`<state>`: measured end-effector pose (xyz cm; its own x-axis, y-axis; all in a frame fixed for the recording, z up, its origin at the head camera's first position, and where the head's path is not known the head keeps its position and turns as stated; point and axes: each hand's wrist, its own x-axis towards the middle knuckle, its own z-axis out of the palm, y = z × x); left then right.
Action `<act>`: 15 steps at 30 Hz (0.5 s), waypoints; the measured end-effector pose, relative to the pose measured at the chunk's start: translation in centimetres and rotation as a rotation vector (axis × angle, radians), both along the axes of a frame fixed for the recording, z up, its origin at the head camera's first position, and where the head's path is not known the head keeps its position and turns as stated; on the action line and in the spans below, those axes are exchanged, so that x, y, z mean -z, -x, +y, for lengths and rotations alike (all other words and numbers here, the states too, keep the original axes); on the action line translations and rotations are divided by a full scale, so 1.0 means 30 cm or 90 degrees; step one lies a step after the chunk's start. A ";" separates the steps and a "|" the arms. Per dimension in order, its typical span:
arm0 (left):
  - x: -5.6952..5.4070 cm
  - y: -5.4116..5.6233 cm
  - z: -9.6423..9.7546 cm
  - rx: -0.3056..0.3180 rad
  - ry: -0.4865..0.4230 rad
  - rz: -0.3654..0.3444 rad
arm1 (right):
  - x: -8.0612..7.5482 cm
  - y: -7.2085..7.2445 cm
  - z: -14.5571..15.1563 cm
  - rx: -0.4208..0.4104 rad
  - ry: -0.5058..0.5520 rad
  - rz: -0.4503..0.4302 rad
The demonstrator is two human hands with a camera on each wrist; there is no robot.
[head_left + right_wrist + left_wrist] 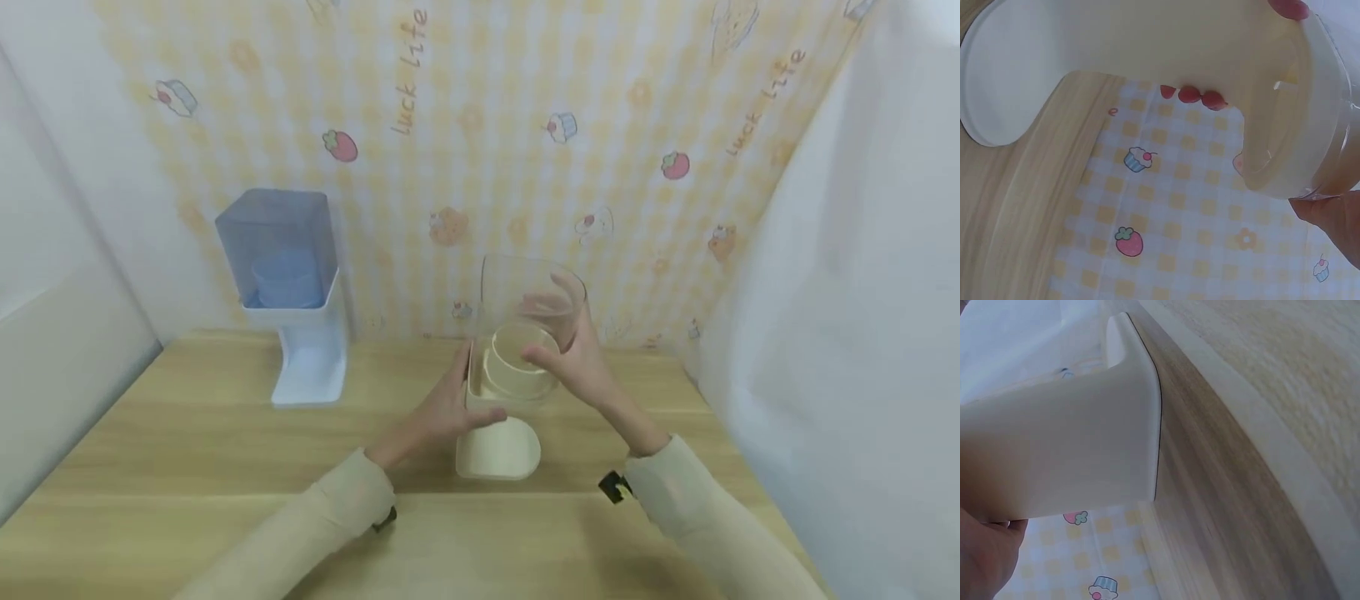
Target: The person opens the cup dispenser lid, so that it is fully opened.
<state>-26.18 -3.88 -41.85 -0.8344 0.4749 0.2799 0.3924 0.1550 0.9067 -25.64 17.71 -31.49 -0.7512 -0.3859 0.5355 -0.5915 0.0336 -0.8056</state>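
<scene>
A cream dispenser stand (498, 450) stands on the wooden table in front of me, its flat rounded foot toward me. On its top sits a clear plastic tank (525, 283), with a pale ring-shaped part (525, 367) showing through the wall. My left hand (450, 404) grips the stand at its upper left, thumb in front; its fingertips (1189, 94) show behind the column in the right wrist view. Around the tank's right side, my right hand (573, 358) holds it, thumb in front and fingers behind. The left wrist view has the stand's column (1079, 444) close up.
At the back left stands a similar white dispenser (311, 367) with a translucent blue tank (277, 242). Behind the wooden table (187, 450) hangs a yellow checked cloth (517, 167) with cake and strawberry prints. White curtain-like sheeting (840, 333) borders the right side.
</scene>
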 end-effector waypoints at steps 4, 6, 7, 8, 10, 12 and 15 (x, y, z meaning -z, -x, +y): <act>-0.004 0.025 -0.008 0.005 0.005 0.017 | -0.007 0.025 -0.011 -0.015 0.013 0.012; -0.001 0.034 -0.007 0.011 0.004 0.025 | -0.009 0.031 -0.012 -0.015 0.016 0.012; 0.000 0.039 -0.007 0.014 0.002 0.029 | -0.011 0.033 -0.012 -0.015 0.017 0.011; 0.000 0.043 -0.006 0.015 0.000 0.030 | -0.013 0.035 -0.012 -0.014 0.018 0.009; -0.002 0.050 -0.003 0.015 -0.006 0.034 | -0.018 0.038 -0.011 -0.012 0.022 0.004; -0.004 0.055 -0.003 0.014 -0.008 0.036 | -0.022 0.038 -0.012 -0.010 0.026 -0.003; -0.003 0.052 -0.006 0.020 -0.007 0.027 | -0.023 0.036 -0.016 -0.007 0.021 -0.014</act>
<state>-27.75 -4.06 -41.76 -0.8063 0.4974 0.3200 0.4352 0.1326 0.8905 -26.72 17.23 -30.80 -0.7591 -0.3765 0.5310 -0.5737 0.0013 -0.8191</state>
